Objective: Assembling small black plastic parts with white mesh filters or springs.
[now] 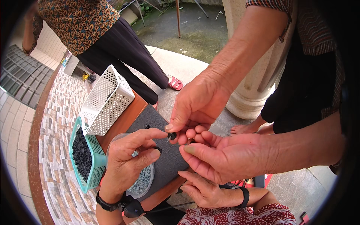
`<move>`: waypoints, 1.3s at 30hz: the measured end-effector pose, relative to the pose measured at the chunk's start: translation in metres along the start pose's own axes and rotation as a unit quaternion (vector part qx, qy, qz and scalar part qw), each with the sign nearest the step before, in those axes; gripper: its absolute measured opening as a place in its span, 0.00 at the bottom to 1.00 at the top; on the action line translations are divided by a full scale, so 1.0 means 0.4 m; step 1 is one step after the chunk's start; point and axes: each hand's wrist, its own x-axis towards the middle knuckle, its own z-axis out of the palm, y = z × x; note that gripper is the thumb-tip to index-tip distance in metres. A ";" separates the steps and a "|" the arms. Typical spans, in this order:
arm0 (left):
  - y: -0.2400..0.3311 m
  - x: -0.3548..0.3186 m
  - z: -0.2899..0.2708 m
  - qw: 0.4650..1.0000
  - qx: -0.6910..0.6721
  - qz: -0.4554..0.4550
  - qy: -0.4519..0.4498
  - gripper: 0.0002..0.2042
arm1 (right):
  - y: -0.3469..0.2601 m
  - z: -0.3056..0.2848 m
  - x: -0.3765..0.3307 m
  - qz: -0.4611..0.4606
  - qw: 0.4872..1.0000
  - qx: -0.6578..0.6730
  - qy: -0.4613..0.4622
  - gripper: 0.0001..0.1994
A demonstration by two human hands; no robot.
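Over a tiled patio, above the wooden desk (123, 120), the left hand (125, 161) fingers (150, 134) pinch a small black cap (171, 135) at their three o'clock tips, while the right hand (204, 191) rests loosely open, empty, at five o'clock.

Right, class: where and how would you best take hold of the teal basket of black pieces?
Probably the teal basket's bare left rim, coming from the left: the white perforated basket leans on its far end, and the clear bowl crowds its right side. It's loaded, so keep it level.
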 end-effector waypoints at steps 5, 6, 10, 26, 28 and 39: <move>0.003 0.000 0.002 1.000 -0.018 -0.009 -0.001 0.15 | -0.009 -0.011 0.000 0.019 1.000 0.014 -0.020 0.22; 0.000 0.000 0.001 1.000 -0.026 -0.008 0.006 0.15 | -0.010 -0.012 0.002 0.019 1.000 0.013 -0.020 0.22; 0.001 -0.003 0.004 0.999 -0.033 -0.021 -0.013 0.16 | -0.038 -0.037 0.055 -0.052 0.996 -0.072 -0.009 0.25; 0.021 0.014 0.019 0.999 0.029 0.033 0.004 0.15 | 0.016 0.000 0.006 -0.051 0.998 -0.021 0.040 0.19; 0.020 0.020 0.016 0.999 0.032 0.039 -0.002 0.15 | 0.019 0.001 0.005 -0.047 0.998 -0.020 0.041 0.19; 0.025 0.014 0.003 1.000 -0.002 0.008 -0.014 0.16 | 0.019 0.002 0.004 -0.030 0.999 -0.015 0.040 0.18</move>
